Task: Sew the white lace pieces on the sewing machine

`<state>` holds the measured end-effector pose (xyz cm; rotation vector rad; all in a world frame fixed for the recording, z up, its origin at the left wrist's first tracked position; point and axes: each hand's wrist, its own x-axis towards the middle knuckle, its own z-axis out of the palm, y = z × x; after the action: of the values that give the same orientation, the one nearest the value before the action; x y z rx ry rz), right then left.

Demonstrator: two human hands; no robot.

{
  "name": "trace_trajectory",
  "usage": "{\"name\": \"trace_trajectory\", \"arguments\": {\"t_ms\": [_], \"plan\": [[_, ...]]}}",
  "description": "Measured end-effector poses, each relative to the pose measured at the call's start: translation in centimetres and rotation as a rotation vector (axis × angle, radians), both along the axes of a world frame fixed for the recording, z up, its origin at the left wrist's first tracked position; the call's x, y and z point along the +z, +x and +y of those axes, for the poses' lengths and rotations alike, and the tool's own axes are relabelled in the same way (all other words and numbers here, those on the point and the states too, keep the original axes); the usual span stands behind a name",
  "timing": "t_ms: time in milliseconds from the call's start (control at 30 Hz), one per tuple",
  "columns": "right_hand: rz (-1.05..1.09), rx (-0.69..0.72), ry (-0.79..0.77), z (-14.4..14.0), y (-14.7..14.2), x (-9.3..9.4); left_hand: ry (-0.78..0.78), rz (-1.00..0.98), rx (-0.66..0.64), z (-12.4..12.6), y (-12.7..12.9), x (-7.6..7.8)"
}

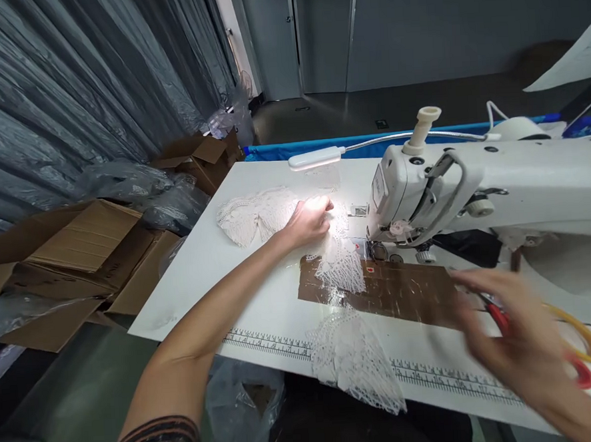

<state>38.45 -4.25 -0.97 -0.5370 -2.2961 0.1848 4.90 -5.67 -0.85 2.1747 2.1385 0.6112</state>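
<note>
A strip of white lace runs across the white sewing table, from a heap at the far left, past the needle area, and over the near edge. My left hand rests flat on the lace under the lamp, left of the sewing machine head. My right hand is blurred above the table's near right part. It is right by red-and-yellow handled scissors, and whether it grips them is unclear.
A gooseneck lamp shines over the lace. A brown taped patch lies in front of the needle. A printed ruler lines the table's near edge. Open cardboard boxes and plastic bags stand on the floor at left.
</note>
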Motion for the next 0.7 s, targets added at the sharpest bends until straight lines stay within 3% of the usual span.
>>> {"name": "trace_trajectory", "arguments": {"t_ms": [133, 300, 467, 700], "plan": [[-0.265, 0.236, -0.047, -1.7, -4.8, -2.7, 0.065, 0.078, -0.151, -2.6, 1.2, 0.5], [-0.420, 0.192, 0.010, -1.9, -5.8, -3.6, 0.026, 0.126, -0.405, -5.8, 4.6, -0.7], [-0.448, 0.075, -0.061, -1.1, -6.1, -3.3, -0.024, 0.261, -0.335, -5.7, 6.5, -1.5], [-0.392, 0.000, -0.072, 0.4, -7.1, -3.7, -0.014, 0.245, -0.304, -3.0, 5.9, -1.5]]}}
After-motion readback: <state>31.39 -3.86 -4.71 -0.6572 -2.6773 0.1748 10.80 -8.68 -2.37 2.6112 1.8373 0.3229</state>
